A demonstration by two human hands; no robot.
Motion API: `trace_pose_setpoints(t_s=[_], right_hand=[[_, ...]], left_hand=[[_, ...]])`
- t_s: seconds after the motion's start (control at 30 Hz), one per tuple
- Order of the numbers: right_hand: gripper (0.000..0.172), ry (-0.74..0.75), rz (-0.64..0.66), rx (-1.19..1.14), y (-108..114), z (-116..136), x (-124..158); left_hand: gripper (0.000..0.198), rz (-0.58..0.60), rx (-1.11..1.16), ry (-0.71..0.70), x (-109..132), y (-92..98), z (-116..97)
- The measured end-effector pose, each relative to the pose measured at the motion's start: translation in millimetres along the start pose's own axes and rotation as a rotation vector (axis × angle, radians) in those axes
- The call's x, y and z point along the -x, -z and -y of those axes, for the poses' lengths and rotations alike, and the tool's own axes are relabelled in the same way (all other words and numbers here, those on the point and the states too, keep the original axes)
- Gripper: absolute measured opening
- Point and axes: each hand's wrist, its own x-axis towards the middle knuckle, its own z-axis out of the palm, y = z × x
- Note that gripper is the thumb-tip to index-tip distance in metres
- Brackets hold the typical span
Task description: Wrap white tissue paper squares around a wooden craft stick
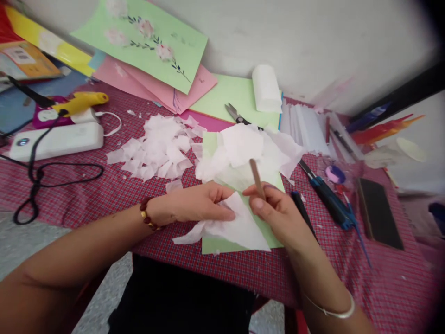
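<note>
Between the thumb and fingers of my left hand (208, 204) is a folded sheet of white tissue paper (239, 227), whose lower part hangs over a light green paper (278, 241). My right hand (273, 206) is closed around a thin brown flat stick (256, 176), its tip pointing up and away from me. The right fingertips are close to the tissue's upper edge. More crumpled white tissue (243, 146) lies just beyond both hands. To the left of it is a heap of small torn tissue pieces (160, 146).
Scissors (239, 116) and a white roll (267, 88) lie at the back. On the right are a blue-black cutter (327, 197) and a dark phone-like slab (379, 213). A yellow glue gun (83, 103), a white power bank (59, 140) and a looped black cable (69, 164) occupy the left.
</note>
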Motion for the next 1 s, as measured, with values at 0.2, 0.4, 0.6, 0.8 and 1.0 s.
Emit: trace_pose_setpoints(t_s=[0.2, 0.4, 0.6, 0.8, 1.0], right_hand=[[0.017, 0.008, 0.015, 0.015, -13, -2, -1], [0.008, 0.058, -0.051, 0.039, -16, -6, -4], [0.009, 0.028, 0.008, -0.006, -15, -3, -2], [0.02, 0.029, -0.014, 0.018, -16, -3, -3], [0.022, 0.031, -0.02, 0.014, -16, -3, -4]], left_hand=[[0.03, -0.1, -0.427, -0.084, -2, -0.3, -1], [0.018, -0.416, -0.574, -0.312, -4, -5.7, -3], [0.008, -0.53, -0.618, -0.457, -3, -6.6, -3], [0.01, -0.559, -0.688, -0.481, -4, -8.1, -2], [0.01, -0.575, -0.738, -0.472, -6, -8.7, 1]])
